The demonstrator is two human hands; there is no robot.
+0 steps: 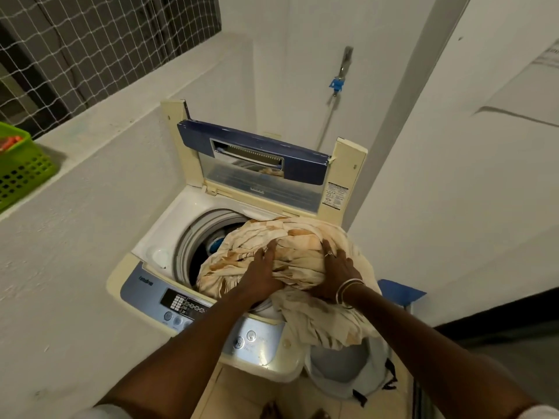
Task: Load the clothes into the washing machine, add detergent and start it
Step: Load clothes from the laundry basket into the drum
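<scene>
Fingers (pixel 270 251) of left hand (pixel 265 275) and right hand (pixel 336 272) press flat on cloth (pixel 298 252) atop drum (pixel 193 237).

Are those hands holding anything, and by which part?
A bundled cream cloth over the washing machine drum: the left hand and right hand press on its near top, one on each side, fingers fairly straight, not curled round it.

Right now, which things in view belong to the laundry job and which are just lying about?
Job: washing machine, lid up; cream cloth over the drum; left hand and right hand pressing it; control panel.
Lying about: green basket on ledge; blue tap on wall; netting.
</scene>
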